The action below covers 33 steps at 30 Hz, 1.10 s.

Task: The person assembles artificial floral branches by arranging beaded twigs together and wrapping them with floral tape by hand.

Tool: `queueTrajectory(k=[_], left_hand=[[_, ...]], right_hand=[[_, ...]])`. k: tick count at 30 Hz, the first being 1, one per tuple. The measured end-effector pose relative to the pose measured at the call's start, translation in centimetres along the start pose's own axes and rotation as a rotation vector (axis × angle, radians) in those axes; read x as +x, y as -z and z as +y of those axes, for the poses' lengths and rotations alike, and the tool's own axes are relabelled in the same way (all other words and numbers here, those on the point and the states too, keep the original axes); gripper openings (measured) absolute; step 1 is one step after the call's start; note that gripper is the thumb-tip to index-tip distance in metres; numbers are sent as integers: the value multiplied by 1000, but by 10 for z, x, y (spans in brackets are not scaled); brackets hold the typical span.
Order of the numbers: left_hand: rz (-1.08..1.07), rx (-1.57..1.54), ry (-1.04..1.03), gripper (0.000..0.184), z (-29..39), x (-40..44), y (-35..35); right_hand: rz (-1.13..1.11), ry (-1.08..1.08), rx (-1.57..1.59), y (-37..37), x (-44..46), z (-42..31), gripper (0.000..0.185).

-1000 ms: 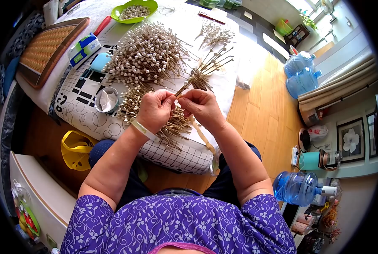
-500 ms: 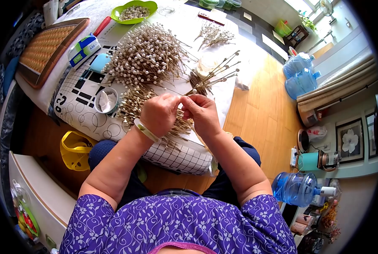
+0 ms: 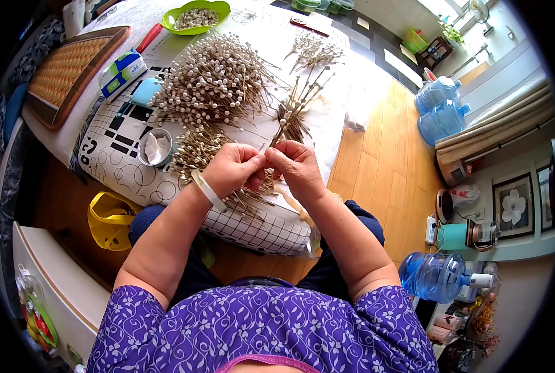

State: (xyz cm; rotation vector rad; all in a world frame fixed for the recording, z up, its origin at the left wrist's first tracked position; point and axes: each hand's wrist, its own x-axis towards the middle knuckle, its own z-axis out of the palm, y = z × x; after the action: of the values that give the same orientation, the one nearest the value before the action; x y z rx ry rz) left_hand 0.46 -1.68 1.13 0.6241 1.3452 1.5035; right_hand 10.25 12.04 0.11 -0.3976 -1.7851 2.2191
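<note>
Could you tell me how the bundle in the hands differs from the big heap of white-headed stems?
The held bundle has few stems; the big heap has very many. The bundle is held in the hands; the heap lies on the table. The bundle's heads look darker, the heap's whitish. Both have thin, brownish stems.

blue-white-green packet [image 3: 122, 74]: "400" | white plastic bag [image 3: 466, 194]: red marks, illegible

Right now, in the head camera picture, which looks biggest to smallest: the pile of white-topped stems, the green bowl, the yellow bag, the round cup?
1. Pile of white-topped stems
2. Green bowl and yellow bag: too alike to rank
3. Round cup
</note>
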Motion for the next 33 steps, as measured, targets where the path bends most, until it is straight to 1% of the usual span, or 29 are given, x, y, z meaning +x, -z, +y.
queueTrajectory(k=[3,5,8,9,11,13,16,22,24,25,27,32,33], left_hand=[[-21,-76,39,18,1,0,4],[4,-84,22,18,2,0,2],[30,-81,7,18,2,-1,2],[29,-73,0,18,2,-1,2],[20,-59,-4,18,3,-2,1],[11,-45,-6,17,4,-3,1],[8,-110,4,16,4,-2,-1],[52,-169,-8,16,1,-1,-5],[111,-47,-89,15,1,1,-7],[111,-48,-89,15,-2,3,-7],[194,173,-236,12,-7,7,-8],[269,328,-341,12,-11,6,-14],[283,359,-396,11,-13,6,-15]], right_hand=[[-35,-13,-11,1,1,-5,16],[-50,-27,-7,4,2,-10,16],[-217,-63,42,14,5,-13,16],[-215,-63,43,17,6,-13,16],[-232,-75,-67,20,7,-15,15],[-226,-75,-48,21,6,-14,14],[-239,-84,24,23,5,-13,14],[-205,-7,63,17,5,-9,16],[-141,-1,67,15,4,-8,14],[-141,-2,67,14,4,-7,14],[-105,46,37,13,4,-5,15],[-26,16,-30,8,4,-5,15],[2,14,-57,7,3,-5,15]])
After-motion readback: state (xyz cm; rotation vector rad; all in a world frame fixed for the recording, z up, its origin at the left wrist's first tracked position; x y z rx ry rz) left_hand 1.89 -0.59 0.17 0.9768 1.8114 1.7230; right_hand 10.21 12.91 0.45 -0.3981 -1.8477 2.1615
